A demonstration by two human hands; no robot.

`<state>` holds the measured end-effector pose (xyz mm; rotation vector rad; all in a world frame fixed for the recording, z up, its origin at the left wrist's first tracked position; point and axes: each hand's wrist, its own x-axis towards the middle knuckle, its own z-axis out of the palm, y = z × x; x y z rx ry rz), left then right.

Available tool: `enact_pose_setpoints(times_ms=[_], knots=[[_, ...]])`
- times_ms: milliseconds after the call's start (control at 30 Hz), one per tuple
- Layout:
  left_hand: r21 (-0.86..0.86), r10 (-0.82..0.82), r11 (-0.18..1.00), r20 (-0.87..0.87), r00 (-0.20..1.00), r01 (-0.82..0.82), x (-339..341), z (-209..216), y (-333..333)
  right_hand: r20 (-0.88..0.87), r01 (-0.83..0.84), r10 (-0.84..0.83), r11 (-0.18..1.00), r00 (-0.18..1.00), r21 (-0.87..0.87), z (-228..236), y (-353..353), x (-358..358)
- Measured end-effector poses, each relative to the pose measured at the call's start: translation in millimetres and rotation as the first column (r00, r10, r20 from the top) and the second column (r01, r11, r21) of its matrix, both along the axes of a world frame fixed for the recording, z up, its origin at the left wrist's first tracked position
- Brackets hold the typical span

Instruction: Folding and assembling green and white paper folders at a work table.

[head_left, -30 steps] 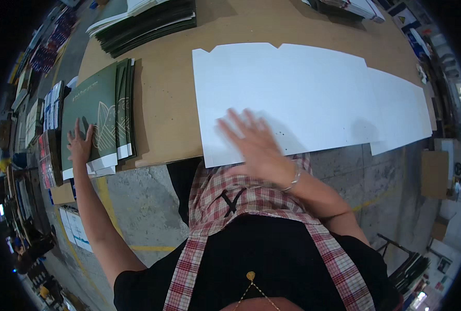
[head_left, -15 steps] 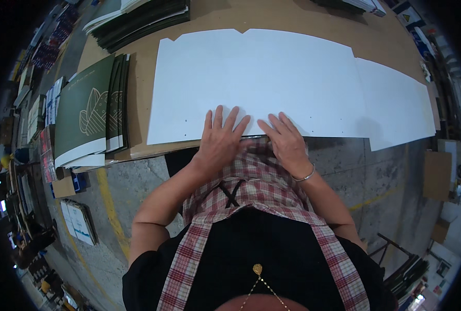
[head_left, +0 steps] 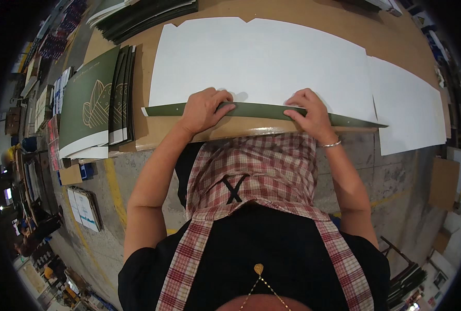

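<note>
A large white paperboard sheet lies across the table, with notches in its far edge. Its near edge is folded over toward the far side, and the turned-up strip shows a green face with small holes. My left hand is closed on this fold left of the middle, fingers curled over the strip and thumb along it. Right of the middle, my right hand grips the same fold in the same way, its thumb pressing on the green. A narrower white panel extends at the sheet's right end.
Left of the sheet rests a stack of green printed folded pieces with a gold line drawing. A pile of dark green sheets lies at the far left of the brown table. A cardboard piece stands at the right.
The sheet's near edge, flat before, is now folded up and away, showing its green side. Both hands have moved farther from me and curled from lying flat to gripping the fold.
</note>
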<state>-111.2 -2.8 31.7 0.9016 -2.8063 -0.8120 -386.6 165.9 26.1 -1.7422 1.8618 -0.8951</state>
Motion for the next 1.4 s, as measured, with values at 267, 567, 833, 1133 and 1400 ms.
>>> enact_pose_setpoints(times_ms=[267,567,833,1133,1400], knots=[[-0.637,0.286,0.648,-0.304,0.909,-0.417,9,-9,1,-0.360,-0.399,0.326,0.904,0.874,-0.151,-13,-4,25],[0.926,0.934,0.337,-0.351,0.064,0.171,56,-16,44,-0.433,-0.481,0.401,0.872,0.807,-0.091,-4,-9,33],[0.405,0.608,0.792,-0.596,0.524,-0.458,17,-38,78,-0.136,-0.576,0.559,0.792,0.818,-0.203,-24,-36,124],[-0.079,0.279,0.926,-0.514,0.811,-0.369,25,-23,52,-0.067,-0.501,0.503,0.865,0.862,0.033,7,-33,115],[-0.244,0.166,0.948,-0.170,0.971,-0.205,-4,-13,70,-0.191,0.130,-0.080,0.956,0.978,0.264,-16,32,7]])
